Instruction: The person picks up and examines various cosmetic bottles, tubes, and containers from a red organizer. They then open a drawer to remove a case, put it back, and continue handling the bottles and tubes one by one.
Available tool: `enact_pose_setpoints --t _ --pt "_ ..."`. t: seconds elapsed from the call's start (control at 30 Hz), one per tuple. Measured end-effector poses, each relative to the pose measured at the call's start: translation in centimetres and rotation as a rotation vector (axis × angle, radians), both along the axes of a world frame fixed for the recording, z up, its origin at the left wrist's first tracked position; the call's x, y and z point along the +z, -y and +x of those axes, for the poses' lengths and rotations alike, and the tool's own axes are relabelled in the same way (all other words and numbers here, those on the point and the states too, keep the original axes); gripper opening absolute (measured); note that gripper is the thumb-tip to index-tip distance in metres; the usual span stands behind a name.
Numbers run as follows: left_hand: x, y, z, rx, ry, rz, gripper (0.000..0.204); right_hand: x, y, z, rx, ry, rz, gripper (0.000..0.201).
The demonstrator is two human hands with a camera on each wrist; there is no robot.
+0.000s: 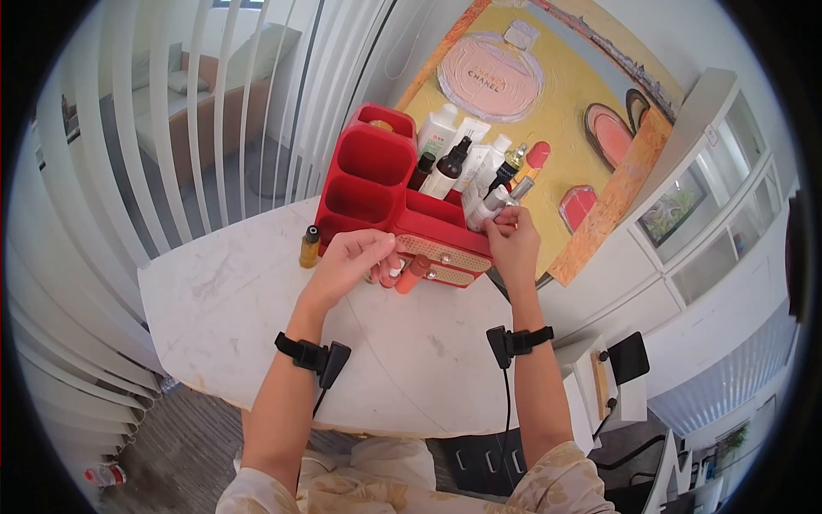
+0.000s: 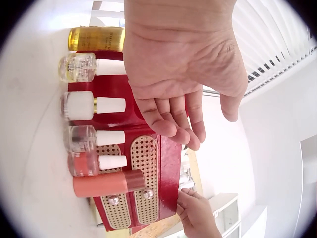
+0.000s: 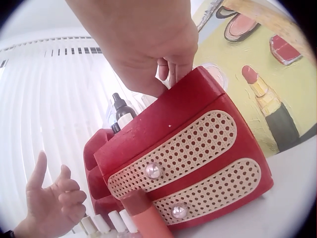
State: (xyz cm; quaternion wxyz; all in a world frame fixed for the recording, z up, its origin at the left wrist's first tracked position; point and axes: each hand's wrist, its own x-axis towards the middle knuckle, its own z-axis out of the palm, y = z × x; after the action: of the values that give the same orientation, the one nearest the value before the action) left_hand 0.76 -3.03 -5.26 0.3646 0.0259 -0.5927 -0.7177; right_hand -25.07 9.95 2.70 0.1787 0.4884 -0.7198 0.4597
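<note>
My left hand (image 1: 355, 261) holds nothing, its fingers loosely bent in front of the red organizer (image 1: 364, 201). Below it in the left wrist view stand several white-capped nail polish bottles: a white one (image 2: 78, 105), a clear one (image 2: 80, 139) and a coral one (image 2: 83, 163) among them. Beside them is a coral tube with a brown cap (image 2: 106, 184). At the organizer's right corner, my right hand (image 1: 516, 248) pinches a small white bottle with a silvery cap (image 1: 486, 210). In the right wrist view the organizer's edge hides those fingertips.
Tall bottles and tubes, including a dark spray bottle (image 1: 449, 167), fill the organizer's back. Its woven drawer fronts (image 3: 178, 148) have pearly knobs. An amber bottle (image 1: 310, 247) stands left on the marble table (image 1: 231, 291). A large painting (image 1: 565, 111) leans behind; vertical blinds hang left.
</note>
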Motion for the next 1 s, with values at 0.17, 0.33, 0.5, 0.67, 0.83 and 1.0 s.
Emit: enact_pose_setpoints --t 0.17,0.33,0.5,0.67,0.83,1.0 --pt "-0.1 0.0 0.1 0.032 -0.012 -0.017 0.036 -0.2 -0.4 -0.1 0.123 0.105 0.074 0.015" --pt "0.4 0.0 0.5 0.070 -0.031 0.004 0.037 -0.5 -0.6 0.4 0.170 0.084 -0.040 0.011" --pt "0.6 0.1 0.8 0.120 -0.077 0.043 0.038 -1.7 -2.5 4.7 0.234 -0.137 -0.050 0.018" --pt "0.3 0.2 0.5 0.111 -0.067 0.051 0.038 -4.6 -2.6 9.2 0.372 -0.112 0.239 0.031" --pt "0.5 0.1 0.6 0.107 -0.076 0.037 0.038 -6.7 -1.9 9.5 0.367 -0.110 0.270 0.035" --pt "0.1 0.2 0.1 0.102 -0.051 0.041 0.037 -6.6 -2.2 8.8 0.318 -0.119 0.316 0.035"
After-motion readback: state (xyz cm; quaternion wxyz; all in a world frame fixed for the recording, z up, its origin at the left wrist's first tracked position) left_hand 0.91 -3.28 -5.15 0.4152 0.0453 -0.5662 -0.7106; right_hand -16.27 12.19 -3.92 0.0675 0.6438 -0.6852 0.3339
